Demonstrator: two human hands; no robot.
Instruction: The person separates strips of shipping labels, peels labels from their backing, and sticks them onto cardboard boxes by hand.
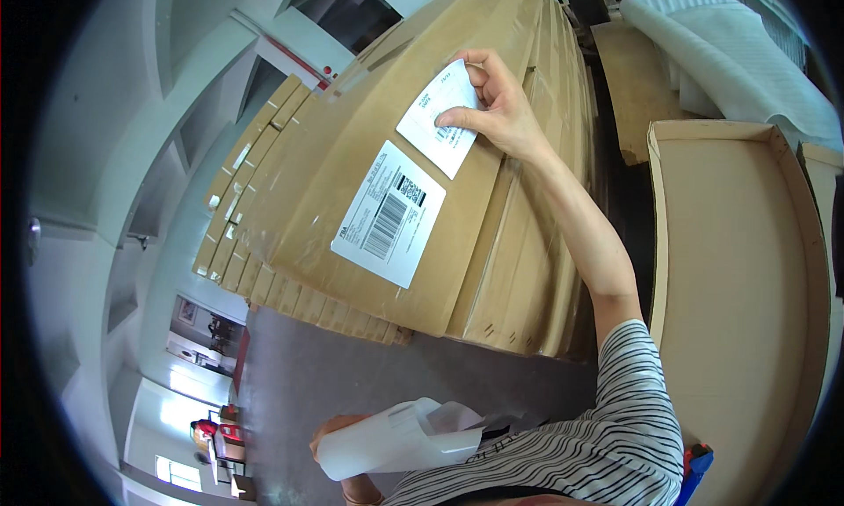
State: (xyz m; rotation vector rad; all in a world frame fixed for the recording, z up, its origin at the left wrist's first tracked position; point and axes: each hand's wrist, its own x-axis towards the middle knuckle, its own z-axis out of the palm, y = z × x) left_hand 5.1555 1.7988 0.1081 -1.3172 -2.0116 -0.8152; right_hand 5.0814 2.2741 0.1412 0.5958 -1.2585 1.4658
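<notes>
Right hand (501,110), one: thumb laid across the front of a small white label (431,123), other fingers bent at its upper right edge; whether they pinch the sheet or only press it, cannot tell. Small label: set aslant against the brown face of a large carton (308,207), above a larger white label (387,216) with barcode and square code, lying flat on the same face. Left hand (331,431), one: closed around the left end of a loose white paper roll (391,440), low before the striped shirt (637,392); fingers partly hidden. Further cartons (255,154), stacked, beyond to the left. Shallow open box (743,269), one, at right; white foam sheeting (721,36) above it.
</notes>
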